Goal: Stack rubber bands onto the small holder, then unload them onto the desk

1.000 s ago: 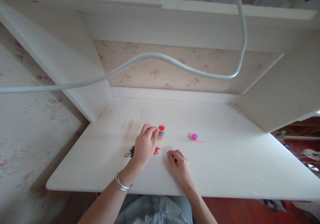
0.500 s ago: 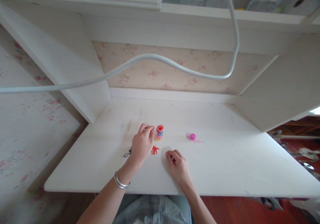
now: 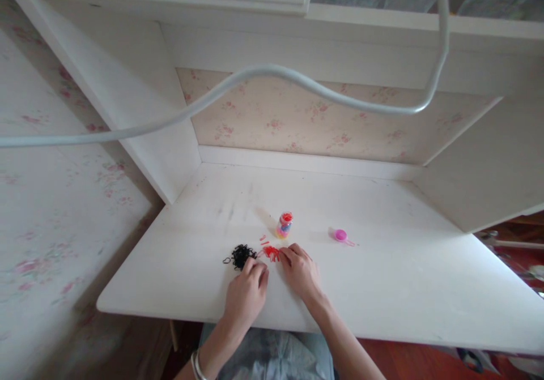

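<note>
My left hand [image 3: 249, 289] rests on the white desk [image 3: 382, 289], fingers curled, its tips just beside a small heap of black elastic bands [image 3: 240, 255]. My right hand [image 3: 300, 269] lies next to it with its fingertips at a little pile of red bands [image 3: 270, 251]. Whether either hand pinches a band is too small to tell. A small clear jar [image 3: 284, 225] filled with coloured bands stands just beyond the red pile. Its pink lid [image 3: 340, 235] lies to the right of it.
A white cable [image 3: 272, 77] hangs across the view above the desk. White side panels wall the desk nook left and right, with floral wallpaper [image 3: 323, 119] at the back and a shelf overhead. Red floor shows at the lower right.
My left hand has pulled back from the jar toward the desk's front edge, uncovering the black bands. My right hand has moved forward to the red bands. The camera has shifted left.
</note>
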Motion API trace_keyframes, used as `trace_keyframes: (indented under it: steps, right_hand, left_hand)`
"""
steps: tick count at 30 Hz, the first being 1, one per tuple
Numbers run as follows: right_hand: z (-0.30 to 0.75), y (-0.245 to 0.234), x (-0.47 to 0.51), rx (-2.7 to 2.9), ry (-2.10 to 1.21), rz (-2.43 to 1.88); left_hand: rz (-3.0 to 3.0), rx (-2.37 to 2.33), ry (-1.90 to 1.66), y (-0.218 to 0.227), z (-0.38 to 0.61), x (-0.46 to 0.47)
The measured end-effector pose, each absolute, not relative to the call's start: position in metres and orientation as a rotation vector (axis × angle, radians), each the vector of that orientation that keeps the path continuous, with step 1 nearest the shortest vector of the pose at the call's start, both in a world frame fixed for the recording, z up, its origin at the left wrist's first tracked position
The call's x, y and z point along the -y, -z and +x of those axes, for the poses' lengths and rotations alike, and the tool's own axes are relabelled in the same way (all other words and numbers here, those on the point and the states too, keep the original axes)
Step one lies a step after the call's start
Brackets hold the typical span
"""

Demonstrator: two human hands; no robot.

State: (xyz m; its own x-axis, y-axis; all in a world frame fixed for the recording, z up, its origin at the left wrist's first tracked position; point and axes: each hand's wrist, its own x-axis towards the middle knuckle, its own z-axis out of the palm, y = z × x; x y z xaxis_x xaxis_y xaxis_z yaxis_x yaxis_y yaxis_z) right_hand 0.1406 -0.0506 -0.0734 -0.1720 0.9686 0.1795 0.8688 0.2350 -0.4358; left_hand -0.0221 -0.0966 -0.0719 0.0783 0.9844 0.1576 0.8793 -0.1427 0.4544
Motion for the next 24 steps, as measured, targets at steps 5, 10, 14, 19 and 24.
trace_keyframes:
  steps: [5, 10, 14, 19, 24]
  right_hand:
    - [0.147, 0.071, 0.049, 2.121, -0.372, -1.679]
    - [0.157, 0.06, 0.051, 2.131, -0.402, -1.669]
    - [0.164, 0.051, 0.049, 2.085, -0.433, -1.646]
    - [0.177, 0.032, 0.033, 1.898, -0.438, -1.622]
    - [0.172, -0.003, 0.019, 1.654, -0.247, -1.567]
  left_hand:
    - [2.182, -1.992, -0.494, 0.073, -0.016, 0.093]
    - [2.257, -1.984, -0.467, 0.072, -0.011, 0.083]
    - [2.278, -1.989, -0.473, 0.076, -0.009, 0.081]
    - [2.3, -1.949, -0.482, 0.084, -0.011, 0.083]
    - [2.306, -1.916, -0.482, 0.087, -0.012, 0.086]
